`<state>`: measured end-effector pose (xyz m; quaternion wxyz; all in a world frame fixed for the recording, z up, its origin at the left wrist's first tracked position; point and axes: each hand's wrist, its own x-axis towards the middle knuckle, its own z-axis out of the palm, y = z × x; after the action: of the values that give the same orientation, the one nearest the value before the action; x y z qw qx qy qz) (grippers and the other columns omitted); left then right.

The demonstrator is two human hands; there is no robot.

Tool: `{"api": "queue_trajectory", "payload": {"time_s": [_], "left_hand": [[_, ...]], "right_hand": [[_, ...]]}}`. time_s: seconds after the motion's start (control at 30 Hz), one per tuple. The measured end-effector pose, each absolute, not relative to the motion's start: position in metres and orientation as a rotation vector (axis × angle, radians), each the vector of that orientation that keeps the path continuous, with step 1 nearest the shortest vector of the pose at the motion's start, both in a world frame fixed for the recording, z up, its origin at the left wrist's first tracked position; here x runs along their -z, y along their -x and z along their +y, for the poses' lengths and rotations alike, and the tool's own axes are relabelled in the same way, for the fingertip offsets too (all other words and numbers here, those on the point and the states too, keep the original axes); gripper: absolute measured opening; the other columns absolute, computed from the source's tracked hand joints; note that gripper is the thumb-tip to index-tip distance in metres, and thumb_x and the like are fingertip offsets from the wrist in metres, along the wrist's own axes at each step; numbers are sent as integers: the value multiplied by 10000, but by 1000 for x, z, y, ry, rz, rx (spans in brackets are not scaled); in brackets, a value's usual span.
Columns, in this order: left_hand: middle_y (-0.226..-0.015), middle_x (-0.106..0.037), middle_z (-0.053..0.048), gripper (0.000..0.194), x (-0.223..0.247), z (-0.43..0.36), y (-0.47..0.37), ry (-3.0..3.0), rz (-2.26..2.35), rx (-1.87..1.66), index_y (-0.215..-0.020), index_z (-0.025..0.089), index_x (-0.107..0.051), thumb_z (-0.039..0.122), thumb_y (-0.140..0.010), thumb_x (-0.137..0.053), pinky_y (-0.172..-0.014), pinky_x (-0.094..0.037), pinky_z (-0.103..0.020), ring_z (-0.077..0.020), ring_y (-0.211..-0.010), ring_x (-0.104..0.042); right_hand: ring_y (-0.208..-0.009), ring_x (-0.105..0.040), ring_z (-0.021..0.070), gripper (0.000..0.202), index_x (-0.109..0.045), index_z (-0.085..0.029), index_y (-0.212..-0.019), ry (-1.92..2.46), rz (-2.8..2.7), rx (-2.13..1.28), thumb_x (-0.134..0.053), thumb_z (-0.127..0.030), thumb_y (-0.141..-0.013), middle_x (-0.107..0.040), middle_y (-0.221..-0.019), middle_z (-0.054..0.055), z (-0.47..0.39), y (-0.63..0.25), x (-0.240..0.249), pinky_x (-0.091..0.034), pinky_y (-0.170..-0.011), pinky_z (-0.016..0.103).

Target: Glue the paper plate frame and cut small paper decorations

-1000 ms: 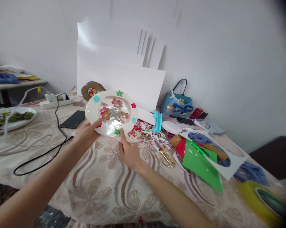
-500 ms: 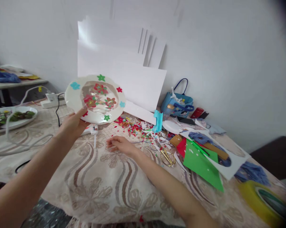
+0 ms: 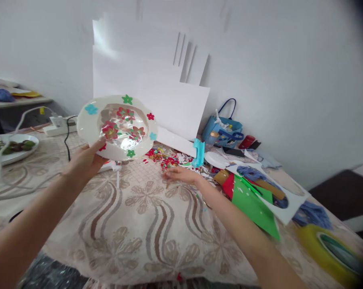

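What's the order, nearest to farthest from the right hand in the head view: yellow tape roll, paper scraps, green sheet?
1. Paper scraps: just beyond the right hand.
2. Green sheet: off to its right.
3. Yellow tape roll: farthest right, lower in view.

On my feed, the cream wavy-edged oval piece with a clear, glossy centre [image 3: 121, 139] carries green, red and light-blue flowers [image 3: 127, 99]. I see brown blossoms [image 3: 145, 196] and wavy brown-and-grey stripes [image 3: 161, 224] across the beige fabric tablecloth [image 3: 136, 235], and white flecks [image 3: 257, 202] on the green paper sheet [image 3: 253, 210].
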<state>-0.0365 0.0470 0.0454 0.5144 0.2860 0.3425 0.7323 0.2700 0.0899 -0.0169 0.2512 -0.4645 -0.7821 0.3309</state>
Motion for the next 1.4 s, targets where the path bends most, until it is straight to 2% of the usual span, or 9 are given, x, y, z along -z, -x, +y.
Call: {"api": "queue_trajectory", "payload": {"time_s": [0.17, 0.3, 0.4, 0.53, 0.77, 1.03, 1.23, 1.3, 1.4], "left_hand": [[-772, -739, -31, 106, -40, 42, 32, -753, 819, -1780, -834, 107, -665, 40, -761, -624, -680, -568, -200, -115, -701, -658], [-814, -745, -41, 180, -37, 33, 33, -841, 872, -1782, -850, 126, -660, 65, -686, -702, -765, -552, -220, -158, -815, -675], [-842, -747, -28, 238, -35, 27, 34, -855, 891, -1782, -905, 156, -653, 67, -689, -698, -771, -553, -225, -165, -850, -674], [-836, -751, -8, 252, -34, 24, 31, -891, 902, -1766, -937, 181, -657, 41, -729, -641, -733, -567, -217, -162, -835, -677], [-769, -747, -2, 197, -37, 23, 22, -918, 931, -1756, -844, 167, -670, 25, -709, -648, -741, -573, -212, -158, -838, -682], [-777, -744, -16, 100, -24, 34, 26, -888, 955, -1740, -737, 141, -645, 63, -694, -691, -739, -589, -268, -171, -778, -692], [-762, -730, 0, 75, -28, 34, 29, -899, 940, -1763, -753, 131, -660, 59, -733, -654, -710, -586, -215, -97, -650, -667], [-758, -729, 2, 80, -30, 32, 31, -910, 960, -1763, -783, 129, -673, 65, -748, -642, -703, -583, -198, -90, -654, -666], [-797, -734, -6, 120, -29, 30, 31, -922, 959, -1756, -836, 130, -682, 58, -752, -635, -710, -572, -174, -86, -699, -673]], "right_hand": [[-971, -626, 128, 386, -529, -129, -1150, 1459, -2066, -674, -204, -242, -976, -610, -1167, 116, 78, -319, -4, -490, -745, 231], [-748, -643, 159, 188, -598, -147, -914, 1744, -2187, -524, -433, -234, -890, -677, -841, 61, 44, -360, -7, -435, -617, 223], [-788, -624, 204, 156, -584, -160, -899, 1976, -2249, -350, -597, -173, -744, -665, -859, 76, 11, -371, 7, -375, -604, 233], [-804, -620, 231, 323, -512, -154, -1048, 2144, -2243, -177, -559, -148, -728, -646, -936, 113, -12, -367, 24, -317, -567, 241], [-736, -601, 192, 320, -447, -176, -1061, 2145, -2107, -80, -551, -211, -761, -641, -845, 51, -2, -380, 10, -275, -544, 236], [-852, -597, 274, 303, -439, -53, -1100, 2187, -1805, -55, -490, -167, -824, -615, -962, 212, 55, -411, -6, -372, -650, 298], [-895, -622, 184, 222, -561, -137, -1045, 1847, -2074, -511, -440, -267, -912, -651, -1006, 104, 33, -388, -10, -461, -721, 257], [-771, -661, 158, 286, -630, -166, -973, 1644, -2253, -969, -487, -401, -893, -691, -901, 58, 9, -382, -3, -495, -654, 240], [-776, -689, 207, 472, -650, -124, -1036, 1044, -2159, -2007, -553, -531, -820, -700, -926, 128, -13, -380, 18, -532, -651, 304]]}}
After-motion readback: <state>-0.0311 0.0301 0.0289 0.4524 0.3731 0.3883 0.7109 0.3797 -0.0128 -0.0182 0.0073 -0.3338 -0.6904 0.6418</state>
